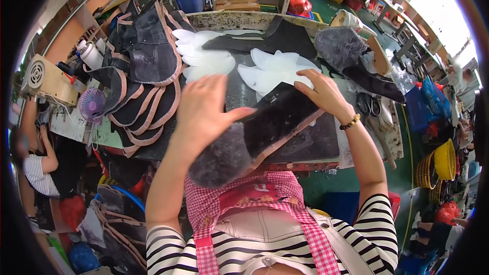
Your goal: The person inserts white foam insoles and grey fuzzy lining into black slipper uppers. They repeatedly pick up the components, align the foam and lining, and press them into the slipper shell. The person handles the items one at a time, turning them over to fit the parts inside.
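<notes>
A long boot-lining piece (275, 122), with a black shaft and grey fluffy foot end (221, 158), lies slantwise across the near edge of the worktable, its foot end close to my apron. Over its left side is my left hand (206, 107), slightly blurred, thumb spread away from the fingers. It seems to hold nothing. At the shaft's upper right end my right hand (326, 94) has its thumb by the edge, its fingers apart from the thumb over white petal-shaped sheets (275, 66). More white sheets (204, 56) are beyond my left hand.
Stacked dark pieces with pinkish edges (150, 61) cover the table's left. A second grey fluffy piece (344, 48) lies at right, near scissors (368, 104). A small purple fan (92, 103) stands far left, beside a beige machine (46, 79). Yellow baskets (444, 160) stand right.
</notes>
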